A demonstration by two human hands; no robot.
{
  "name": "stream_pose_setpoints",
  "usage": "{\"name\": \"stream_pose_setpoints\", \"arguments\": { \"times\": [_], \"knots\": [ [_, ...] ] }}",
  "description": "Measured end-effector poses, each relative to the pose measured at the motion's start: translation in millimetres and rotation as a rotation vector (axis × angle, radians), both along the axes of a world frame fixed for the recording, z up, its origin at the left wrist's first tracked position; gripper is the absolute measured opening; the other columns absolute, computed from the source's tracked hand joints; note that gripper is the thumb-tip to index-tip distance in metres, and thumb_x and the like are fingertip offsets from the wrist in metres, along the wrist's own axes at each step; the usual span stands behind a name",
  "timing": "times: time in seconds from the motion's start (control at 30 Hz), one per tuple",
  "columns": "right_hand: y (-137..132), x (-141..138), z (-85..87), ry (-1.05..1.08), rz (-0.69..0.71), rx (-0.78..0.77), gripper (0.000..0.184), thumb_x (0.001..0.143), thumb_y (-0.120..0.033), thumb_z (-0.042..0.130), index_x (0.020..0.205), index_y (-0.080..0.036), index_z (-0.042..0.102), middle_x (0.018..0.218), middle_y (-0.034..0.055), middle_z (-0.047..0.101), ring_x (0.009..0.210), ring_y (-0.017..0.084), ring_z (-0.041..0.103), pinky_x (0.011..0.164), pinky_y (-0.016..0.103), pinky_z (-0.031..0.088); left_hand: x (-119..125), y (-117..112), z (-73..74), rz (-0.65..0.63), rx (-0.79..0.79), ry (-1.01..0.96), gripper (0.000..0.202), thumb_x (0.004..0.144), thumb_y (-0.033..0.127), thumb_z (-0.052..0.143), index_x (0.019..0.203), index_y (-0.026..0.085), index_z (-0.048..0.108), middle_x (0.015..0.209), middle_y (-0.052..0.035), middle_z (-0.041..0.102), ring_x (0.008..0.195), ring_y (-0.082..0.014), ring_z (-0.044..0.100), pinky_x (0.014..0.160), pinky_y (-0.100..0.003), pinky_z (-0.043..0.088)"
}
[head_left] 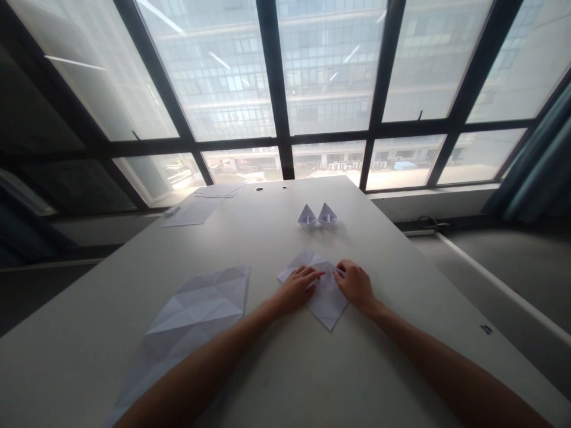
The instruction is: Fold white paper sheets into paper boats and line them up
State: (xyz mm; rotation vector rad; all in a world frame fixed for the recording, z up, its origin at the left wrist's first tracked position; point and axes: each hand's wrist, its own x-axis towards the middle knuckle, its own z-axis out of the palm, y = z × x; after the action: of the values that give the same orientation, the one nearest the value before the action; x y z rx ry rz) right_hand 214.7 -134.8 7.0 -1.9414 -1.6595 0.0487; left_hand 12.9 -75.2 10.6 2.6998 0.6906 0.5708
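Note:
A partly folded sheet of white paper (328,306) lies on the table with one corner pointing towards me. My left hand (297,288) rests flat on its left part, fingers stretched out across the paper. At its right side my right hand (354,282) pinches the paper's edge between thumb and fingers. Just beyond the hands stand two folded paper boats (307,218), side by side. A larger creased sheet of paper (200,303) lies to the left, partly hidden under my left forearm.
The white table (267,238) reaches towards a wall of large windows (330,71). Flat paper sheets (191,211) lie at its far left end. A small dark mark (486,329) sits near the right edge. Blue curtains (535,160) hang at the right.

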Motion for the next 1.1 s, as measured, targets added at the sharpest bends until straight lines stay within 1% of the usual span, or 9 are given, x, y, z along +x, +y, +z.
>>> {"name": "stream_pose_setpoints", "arguments": {
  "times": [0.17, 0.27, 0.4, 0.53, 0.63, 0.77, 0.9, 1.0, 1.1],
  "knots": [
    [-15, -13, 17.4, -0.050, 0.159, 0.124, 0.018, 0.091, -0.023, 0.047, 0.090, -0.022, 0.065, 0.091, 0.0045, 0.068, 0.088, 0.018, 0.060, 0.077, 0.026, 0.039, 1, -2, 1.3, 0.042, -0.038, -0.057, 0.076, 0.085, 0.011, 0.051, 0.152, 0.028, 0.018, 0.120, -0.0044, 0.061, 0.111, -0.0221, 0.053, 0.103, -0.040, 0.039],
    [-25, -22, 27.1, -0.105, 0.259, 0.107, 0.025, 0.093, -0.024, 0.043, 0.096, -0.022, 0.068, 0.093, 0.0074, 0.070, 0.093, 0.020, 0.061, 0.084, 0.028, 0.040, 2, -2, 1.1, 0.039, -0.039, -0.091, 0.063, 0.088, 0.010, 0.044, 0.148, 0.029, 0.031, 0.117, -0.0048, 0.062, 0.108, -0.0213, 0.055, 0.101, -0.039, 0.041],
    [-32, -30, 29.8, -0.055, 0.334, 0.110, 0.029, 0.093, -0.034, 0.045, 0.102, -0.020, 0.070, 0.094, 0.0092, 0.072, 0.091, 0.021, 0.063, 0.084, 0.028, 0.042, 1, -1, 1.2, 0.038, -0.122, -0.179, 0.045, 0.086, 0.009, 0.043, 0.127, 0.023, 0.054, 0.114, -0.0064, 0.063, 0.108, -0.0203, 0.057, 0.098, -0.034, 0.043],
    [-27, -28, 18.7, 0.354, 0.383, 0.117, 0.048, 0.093, -0.051, 0.042, 0.081, -0.017, 0.073, 0.076, 0.0044, 0.071, 0.071, 0.019, 0.066, 0.069, 0.026, 0.046, -1, 0, 7.5, 0.112, -0.224, -0.274, 0.026, 0.091, 0.019, 0.042, 0.107, 0.019, 0.063, 0.100, -0.0052, 0.067, 0.095, -0.0198, 0.061, 0.089, -0.033, 0.045],
    [-17, -23, 8.4, 0.744, 0.390, 0.085, 0.059, 0.095, -0.055, 0.033, 0.072, -0.015, 0.070, 0.067, 0.0055, 0.069, 0.063, 0.019, 0.065, 0.057, 0.026, 0.046, -1, 0, 13.2, 0.188, -0.307, -0.346, 0.031, 0.095, 0.035, 0.041, 0.091, 0.017, 0.066, 0.082, -0.0031, 0.066, 0.079, -0.0180, 0.060, 0.076, -0.029, 0.045],
    [-2, -14, 2.8, 0.773, 0.238, 0.216, 0.038, 0.085, -0.050, 0.054, 0.093, -0.016, 0.070, 0.090, 0.0098, 0.071, 0.080, 0.021, 0.065, 0.064, 0.029, 0.051, -3, 2, 15.2, 0.173, -0.564, -0.481, 0.037, 0.089, 0.047, 0.052, 0.076, 0.014, 0.062, 0.066, 0.0003, 0.056, 0.061, -0.0126, 0.051, 0.058, -0.022, 0.039],
    [7, -1, 3.0, 0.757, 0.243, 0.320, 0.049, 0.081, -0.049, 0.059, 0.118, -0.018, 0.061, 0.121, 0.0119, 0.062, 0.107, 0.024, 0.058, 0.082, 0.034, 0.050, -7, 7, 14.3, 0.112, -0.992, -0.541, 0.039, 0.080, 0.053, 0.062, 0.071, 0.015, 0.059, 0.060, 0.0007, 0.052, 0.052, -0.0104, 0.048, 0.048, -0.020, 0.034],
    [7, 4, 2.5, 0.883, 0.335, 0.215, 0.042, 0.084, -0.051, 0.055, 0.104, -0.016, 0.066, 0.097, 0.0069, 0.068, 0.087, 0.021, 0.061, 0.070, 0.028, 0.049, -12, 9, 17.0, 0.028, -1.298, -0.520, 0.038, 0.072, 0.053, 0.068, 0.078, 0.017, 0.060, 0.069, -0.0025, 0.060, 0.054, -0.0127, 0.055, 0.047, -0.021, 0.039],
    [5, 6, 1.5, 0.974, 0.317, 0.123, 0.038, 0.080, -0.053, 0.061, 0.089, -0.016, 0.066, 0.075, 0.0008, 0.064, 0.067, 0.016, 0.056, 0.056, 0.023, 0.044, -17, 9, 21.9, 0.001, -1.442, -0.519, 0.044, 0.078, 0.058, 0.060, 0.098, 0.019, 0.064, 0.088, -0.0075, 0.067, 0.065, -0.0189, 0.064, 0.056, -0.027, 0.048]
  ]
}}
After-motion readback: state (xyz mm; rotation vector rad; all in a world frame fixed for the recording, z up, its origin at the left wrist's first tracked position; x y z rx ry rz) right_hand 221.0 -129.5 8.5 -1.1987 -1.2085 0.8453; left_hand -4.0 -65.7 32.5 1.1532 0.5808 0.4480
